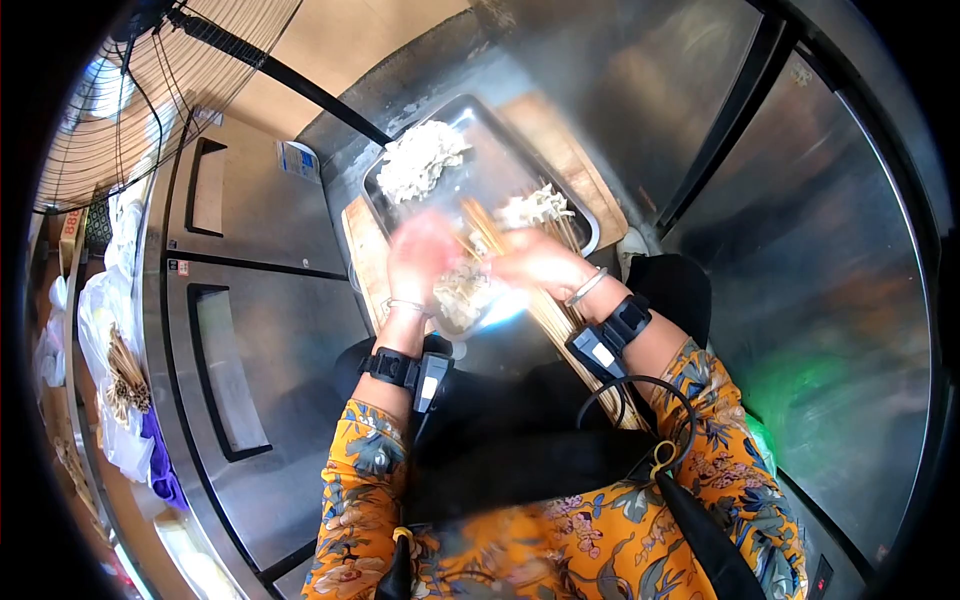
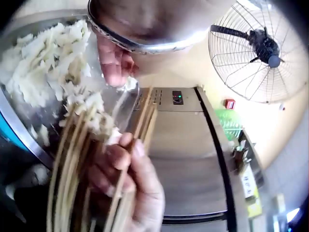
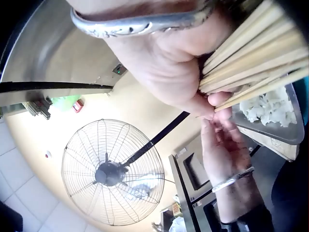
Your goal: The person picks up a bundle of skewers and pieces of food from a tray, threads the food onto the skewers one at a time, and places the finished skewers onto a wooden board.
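Observation:
My right hand (image 1: 540,262) grips a bundle of thin bamboo skewers (image 3: 260,53), their ends sticking out past the thumb and fingers. My left hand (image 1: 425,255), blurred in the head view, is close in front of it over a metal tray (image 1: 490,125). In the right wrist view the left hand (image 3: 224,152) has loosely bent fingers near the right fingertips, with nothing seen in them. Thin ragged white food pieces (image 1: 422,160) lie heaped at the tray's far left. More white pieces (image 1: 535,207) sit at the tray's right side, by skewer ends.
Beneath the tray lies a wooden board (image 1: 600,195). Steel cabinets (image 1: 265,370) stand at the left, and a large steel door (image 1: 800,300) rises at the right. A wire fan (image 2: 267,46) stands close by. Another skewer bundle (image 1: 127,375) rests among plastic bags at far left.

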Tool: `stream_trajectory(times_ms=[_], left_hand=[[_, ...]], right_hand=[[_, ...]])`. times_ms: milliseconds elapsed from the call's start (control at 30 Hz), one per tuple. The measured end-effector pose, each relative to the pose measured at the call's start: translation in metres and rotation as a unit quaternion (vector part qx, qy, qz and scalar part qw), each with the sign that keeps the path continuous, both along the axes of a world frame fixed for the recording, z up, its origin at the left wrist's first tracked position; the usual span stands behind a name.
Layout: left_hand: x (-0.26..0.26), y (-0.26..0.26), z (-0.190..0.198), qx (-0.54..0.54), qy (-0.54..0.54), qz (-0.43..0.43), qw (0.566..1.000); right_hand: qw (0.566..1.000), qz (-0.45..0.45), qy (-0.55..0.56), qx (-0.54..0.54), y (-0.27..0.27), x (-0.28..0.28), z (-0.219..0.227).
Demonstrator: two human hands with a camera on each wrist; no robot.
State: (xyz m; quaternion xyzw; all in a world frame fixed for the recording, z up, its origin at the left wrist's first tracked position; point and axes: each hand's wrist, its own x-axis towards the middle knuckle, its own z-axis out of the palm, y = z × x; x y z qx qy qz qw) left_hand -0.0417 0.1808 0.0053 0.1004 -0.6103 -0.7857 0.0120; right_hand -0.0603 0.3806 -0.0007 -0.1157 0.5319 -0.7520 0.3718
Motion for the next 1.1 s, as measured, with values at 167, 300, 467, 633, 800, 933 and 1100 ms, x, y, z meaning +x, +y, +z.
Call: stream_trajectory(times_ms=[167,300,467,633,800,933,1100], left_hand=[[0.023,-0.001,-0.017,-0.672,-0.037,-0.202,0.712],[0.027,0.007,-0.027,-0.705,-0.040,-0.218,0.674],[0.028,0.010,-0.017,-0.722,-0.005,-0.259,0.642],[0.024,-0.003,-0.022,-0.673,0.007,-0.156,0.723],[-0.001,-0.045,-0.042,-0.294,-0.024,-0.079,0.952],[-0.001,-0.018,0.007,-0.022,-0.095,0.019,0.995],[-0.011,-0.016,0.012,0.010,-0.053,0.041,0.998]], right_hand=[[1.000,0.003,0.004,0.007,0.001,-0.001,-0.002],[1.000,0.013,-0.004,0.014,0.004,-0.002,0.005],[1.000,0.013,0.008,0.017,0.003,-0.002,0.004],[1.000,0.005,0.008,0.011,0.005,-0.001,0.006],[0.998,-0.010,0.057,0.023,-0.002,-0.001,-0.004],[0.996,-0.011,0.080,0.044,-0.005,-0.001,-0.009],[0.995,-0.016,0.093,0.043,-0.006,0.000,-0.008]])
